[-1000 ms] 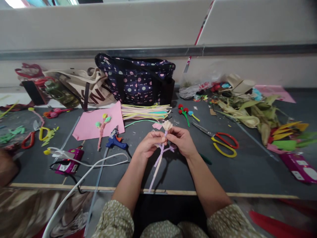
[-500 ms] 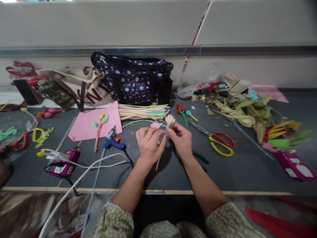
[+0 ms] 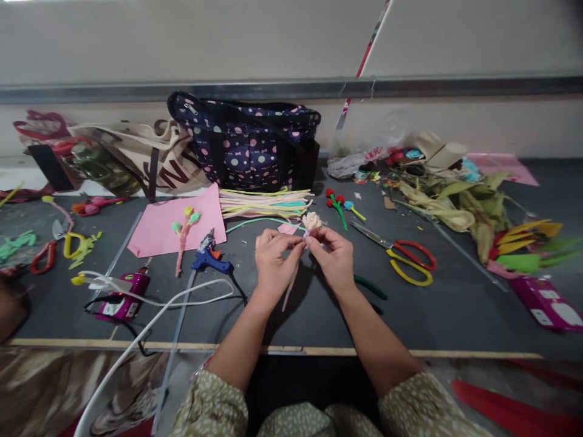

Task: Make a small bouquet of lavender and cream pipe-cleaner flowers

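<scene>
At the middle of the table [image 3: 455, 309], just above its dark grey top: left hand [image 3: 272, 264] and right hand [image 3: 336, 260], close together, fingers curled, fingertips of both pinched on one craft flower [image 3: 311, 221].

- Craft flower: cream head, fringed and tufted, standing up between the two thumbs; thin lilac stem, fuzzy, slanting down toward the body below the left palm. Grip just under the head.
- Scissors [image 3: 410, 260]: steel blades, one red loop and one yellow, flat on the table, right of the right hand.
- Green stick [image 3: 370, 286]: slim, dark, beside the right wrist.
- Glue gun [image 3: 210, 260]: blue plastic, orange trigger, left of the left hand.
- White cable [image 3: 150, 306]: smooth, curving across the near left.
- Magenta device [image 3: 122, 298]: glossy, at the near left, white cable lying across.
- Pink sheet [image 3: 159, 233]: flat, matte, bearing a fuzzy pink sprig with pale buds.
- Bundle of fuzzy sticks [image 3: 266, 203]: pastel yellow, pink and teal, straight, lying in front of the bag.
- Spotted bag [image 3: 250, 145]: navy fabric, pink and pale dots, black straps, against the back.
- Canvas bag [image 3: 136, 155]: beige, slumped, left of the spotted one.
- Dried husks [image 3: 455, 203]: pale green-tan, long and curled, heaped at the right.

Surface: matte, scattered with small scraps, pale wooden strip along the near edge. Behind: plain light wall [image 3: 228, 42] with a grey metal rail.
</scene>
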### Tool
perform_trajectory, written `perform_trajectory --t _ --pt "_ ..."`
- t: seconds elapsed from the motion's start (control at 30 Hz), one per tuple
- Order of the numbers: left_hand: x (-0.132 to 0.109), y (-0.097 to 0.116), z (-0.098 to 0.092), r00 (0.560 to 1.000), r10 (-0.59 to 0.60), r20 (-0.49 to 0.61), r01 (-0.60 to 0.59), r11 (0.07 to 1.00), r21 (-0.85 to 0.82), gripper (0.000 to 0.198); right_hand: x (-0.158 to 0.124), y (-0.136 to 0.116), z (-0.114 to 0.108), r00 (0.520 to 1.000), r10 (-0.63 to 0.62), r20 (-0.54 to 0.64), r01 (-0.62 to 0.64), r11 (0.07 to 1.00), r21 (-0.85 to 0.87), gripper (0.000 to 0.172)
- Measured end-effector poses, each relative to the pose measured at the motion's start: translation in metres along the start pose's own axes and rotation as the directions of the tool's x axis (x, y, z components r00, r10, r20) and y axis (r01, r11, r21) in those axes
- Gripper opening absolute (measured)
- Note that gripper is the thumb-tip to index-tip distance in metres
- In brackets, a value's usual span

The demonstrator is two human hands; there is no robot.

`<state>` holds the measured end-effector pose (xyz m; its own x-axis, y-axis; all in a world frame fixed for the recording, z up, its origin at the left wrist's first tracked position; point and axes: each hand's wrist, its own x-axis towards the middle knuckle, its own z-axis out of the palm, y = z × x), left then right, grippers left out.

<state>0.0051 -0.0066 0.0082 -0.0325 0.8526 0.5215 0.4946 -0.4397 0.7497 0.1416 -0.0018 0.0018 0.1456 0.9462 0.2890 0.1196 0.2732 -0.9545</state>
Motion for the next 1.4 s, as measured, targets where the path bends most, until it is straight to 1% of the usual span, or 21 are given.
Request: perform_trajectory --t 0.13,0.23,0.37,0.47,0.53,0.67,0.77,0.87,0.97,1.1,1.17,1.2,1.23,1.27,1.3,1.33,1.37,1.4 --pt "0.001 0.002 -0.002 0.998 -0.062 0.024 0.064 0.993 -0.103 0.008 0.0 -0.007 -0.003 0.989 -0.142 0.034 0.145 0.979 -0.144 0.014" --pt "0.002 0.003 -0.004 0.994 -0.097 0.044 0.104 0.975 -0.196 0.008 0.0 -0.006 -0.006 0.972 -0.223 0.078 0.234 0.951 -0.203 0.013" --pt "0.003 0.001 -0.007 0.98 -0.167 0.104 0.193 0.918 -0.346 0.008 0.002 -0.005 -0.009 0.965 -0.234 0.115 0.253 0.949 -0.188 0.012" --pt "0.004 -0.002 -0.008 0.951 -0.246 0.189 0.307 0.838 -0.451 0.012 0.005 -0.008 -0.012 0.967 -0.205 0.149 0.226 0.963 -0.145 0.014" --pt "0.004 -0.003 -0.007 0.918 -0.297 0.262 0.394 0.755 -0.524 0.014 0.006 -0.01 -0.014 0.968 -0.176 0.176 0.197 0.974 -0.108 0.016" --pt "0.003 -0.005 -0.005 0.836 -0.341 0.429 0.548 0.53 -0.647 0.014 0.008 -0.009 -0.018 0.966 -0.123 0.226 0.127 0.992 -0.007 0.018" --pt "0.004 -0.005 -0.004 0.764 -0.361 0.535 0.645 0.384 -0.661 0.018 0.009 -0.005 -0.02 0.963 -0.05 0.264 0.033 0.997 0.065 0.018" --pt "0.005 -0.004 -0.006 0.682 -0.365 0.633 0.728 0.259 -0.635 0.022 0.01 -0.003 -0.02 0.952 0.034 0.303 -0.075 0.989 0.127 0.021" --pt "0.005 -0.005 -0.009 0.616 -0.324 0.718 0.784 0.162 -0.6 0.022 0.01 -0.002 -0.019 0.932 0.098 0.35 -0.177 0.963 0.202 0.022" --pt "0.003 -0.008 -0.009 0.558 -0.265 0.787 0.825 0.074 -0.56 0.022 0.008 -0.001 -0.017 0.887 0.159 0.434 -0.307 0.905 0.295 0.023" --pt "0.003 -0.01 -0.008 0.534 -0.258 0.805 0.84 0.053 -0.54 0.024 0.006 0.0 -0.016 0.887 0.17 0.429 -0.32 0.896 0.306 0.023" --pt "0.003 -0.01 -0.007 0.529 -0.263 0.807 0.843 0.052 -0.536 0.026 0.006 0.0 -0.016 0.894 0.171 0.414 -0.313 0.9 0.303 0.023" --pt "0.003 -0.01 -0.006 0.534 -0.274 0.8 0.84 0.064 -0.539 0.027 0.006 0.001 -0.015 0.903 0.169 0.396 -0.299 0.909 0.292 0.024" --pt "0.003 -0.01 -0.005 0.554 -0.291 0.78 0.828 0.096 -0.553 0.027 0.006 0.002 -0.015 0.913 0.163 0.374 -0.276 0.921 0.274 0.024" --pt "0.004 -0.009 -0.004 0.591 -0.315 0.742 0.804 0.154 -0.575 0.027 0.007 0.002 -0.015 0.926 0.149 0.348 -0.243 0.938 0.245 0.023" --pt "0.005 -0.008 -0.003 0.644 -0.342 0.685 0.765 0.244 -0.596 0.027 0.008 0.003 -0.015 0.941 0.127 0.314 -0.197 0.959 0.205 0.022" --pt "0.006 -0.007 -0.003 0.708 -0.365 0.605 0.707 0.368 -0.604 0.025 0.008 0.003 -0.016 0.956 0.097 0.276 -0.143 0.978 0.152 0.021" --pt "0.006 -0.006 -0.003 0.777 -0.372 0.507 0.628 0.514 -0.584 0.023 0.009 0.003 -0.016 0.97 0.062 0.234 -0.086 0.992 0.092 0.019"
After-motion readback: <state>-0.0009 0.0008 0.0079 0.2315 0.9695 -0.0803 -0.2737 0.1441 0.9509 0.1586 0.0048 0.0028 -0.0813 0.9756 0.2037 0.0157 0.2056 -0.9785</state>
